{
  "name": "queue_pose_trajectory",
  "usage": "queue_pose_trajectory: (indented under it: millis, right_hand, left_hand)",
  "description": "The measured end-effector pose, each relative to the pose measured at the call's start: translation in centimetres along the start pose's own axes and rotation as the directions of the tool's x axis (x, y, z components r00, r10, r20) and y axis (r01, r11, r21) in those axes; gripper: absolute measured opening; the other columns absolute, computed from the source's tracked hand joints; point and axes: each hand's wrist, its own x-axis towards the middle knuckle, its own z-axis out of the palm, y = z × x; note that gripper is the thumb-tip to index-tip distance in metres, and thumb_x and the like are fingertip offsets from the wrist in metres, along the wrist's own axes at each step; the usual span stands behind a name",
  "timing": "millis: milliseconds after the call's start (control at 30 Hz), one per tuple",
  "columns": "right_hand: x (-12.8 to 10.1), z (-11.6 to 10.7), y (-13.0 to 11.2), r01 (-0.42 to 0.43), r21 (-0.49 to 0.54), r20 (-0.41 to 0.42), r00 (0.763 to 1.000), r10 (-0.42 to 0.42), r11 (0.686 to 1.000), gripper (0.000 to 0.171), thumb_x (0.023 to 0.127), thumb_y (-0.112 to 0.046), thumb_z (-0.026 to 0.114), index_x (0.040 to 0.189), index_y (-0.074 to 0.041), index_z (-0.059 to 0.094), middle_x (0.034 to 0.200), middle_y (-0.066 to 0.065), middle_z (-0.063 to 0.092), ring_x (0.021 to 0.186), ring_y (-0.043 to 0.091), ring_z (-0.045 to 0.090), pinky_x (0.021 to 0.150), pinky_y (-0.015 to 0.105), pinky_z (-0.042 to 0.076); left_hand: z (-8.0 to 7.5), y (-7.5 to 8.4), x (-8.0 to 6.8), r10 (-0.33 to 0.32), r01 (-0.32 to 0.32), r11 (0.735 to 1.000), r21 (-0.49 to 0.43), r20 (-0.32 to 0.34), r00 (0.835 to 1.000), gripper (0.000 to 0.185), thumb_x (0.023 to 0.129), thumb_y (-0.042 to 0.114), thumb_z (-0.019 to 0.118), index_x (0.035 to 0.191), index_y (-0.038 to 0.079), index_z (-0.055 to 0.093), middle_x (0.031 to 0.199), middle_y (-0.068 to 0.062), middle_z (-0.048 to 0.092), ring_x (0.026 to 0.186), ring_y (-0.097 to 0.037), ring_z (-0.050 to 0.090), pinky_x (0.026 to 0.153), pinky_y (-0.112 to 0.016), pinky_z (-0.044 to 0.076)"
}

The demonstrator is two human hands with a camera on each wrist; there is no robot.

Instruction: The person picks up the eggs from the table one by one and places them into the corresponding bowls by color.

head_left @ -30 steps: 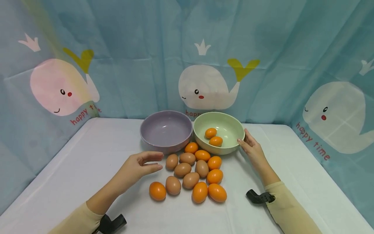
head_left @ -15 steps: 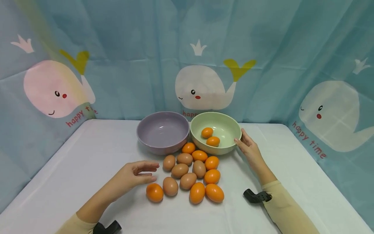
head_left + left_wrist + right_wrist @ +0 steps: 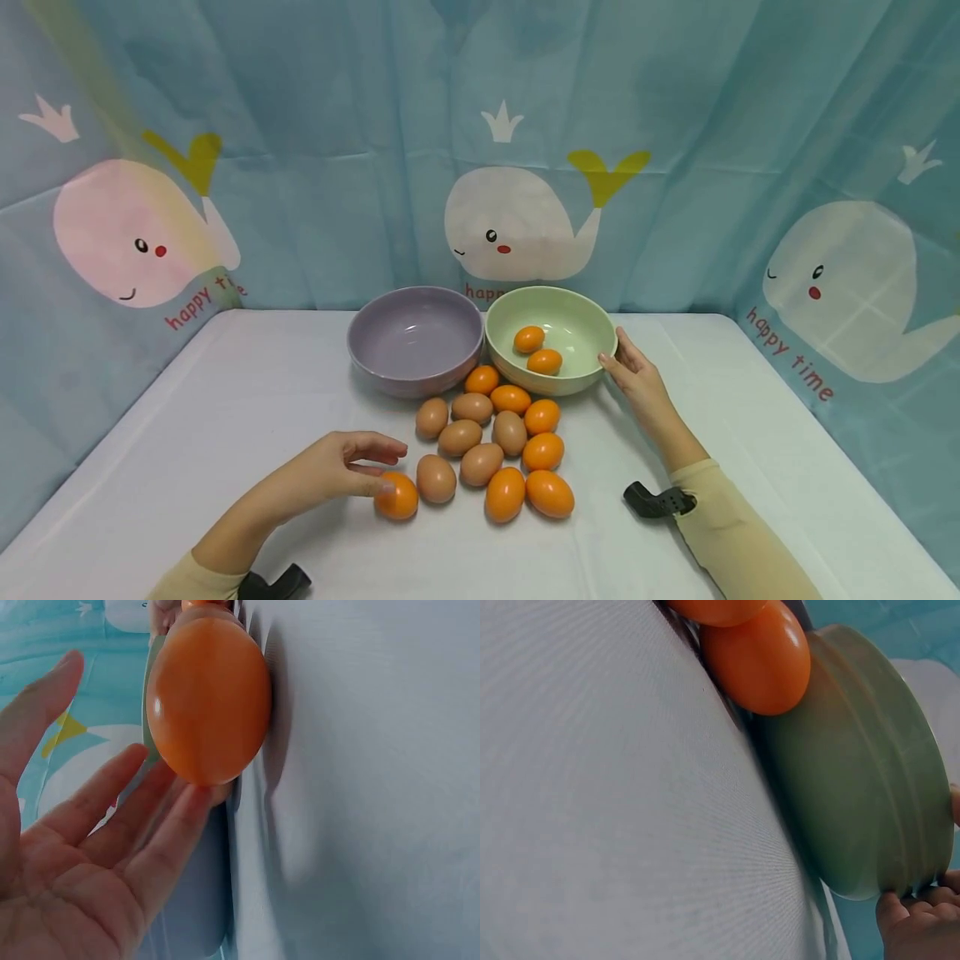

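Orange and glossy, one egg (image 3: pixel 400 502) is lying at the near left of the group on the white tablecloth (image 3: pixel 187 408), and we are seeing the left hand (image 3: pixel 326 472) hovering right beside it. Its fingers are staying loose and apart, grasping nothing; the thumb is overlapping the egg in the head view, though we are not able to tell whether any fingertip is touching it. With the right hand (image 3: pixel 642 390) we are gripping the green bowl (image 3: pixel 581 337) at its right edge, thumb and fingers pinching the wall. Inside that bowl two orange eggs (image 3: pixel 543 362) are resting. The purple bowl (image 3: pixel 412 337) is standing just left of it. Before the bowls, six brown eggs (image 3: pixel 460 437) and six more orange eggs (image 3: pixel 543 452) are lying close together. Behind everything, a blue whale-printed curtain (image 3: pixel 337 225) is hanging.
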Motion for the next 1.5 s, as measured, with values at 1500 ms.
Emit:
queue_pose_trajectory:
  millis: [1500]
  right_hand:
    - [-0.2, 0.2, -0.5, 0.003, 0.010, 0.000, 1.000, -0.003, 1.000, 0.075, 0.104, -0.023, 0.052, 0.160, -0.013, 0.002, 0.167, 0.002, 0.000, 0.155, 0.019, 0.003, 0.124, 0.039, 0.015]
  left_hand:
    - [0.6, -0.7, 0.2, -0.021, 0.015, 0.990, 0.139, 0.043, 0.999, 0.042, 0.082, 0.026, 0.081, 0.120, 0.012, 0.070, 0.119, -0.003, 0.069, 0.111, -0.020, 0.057, 0.098, -0.043, 0.044]
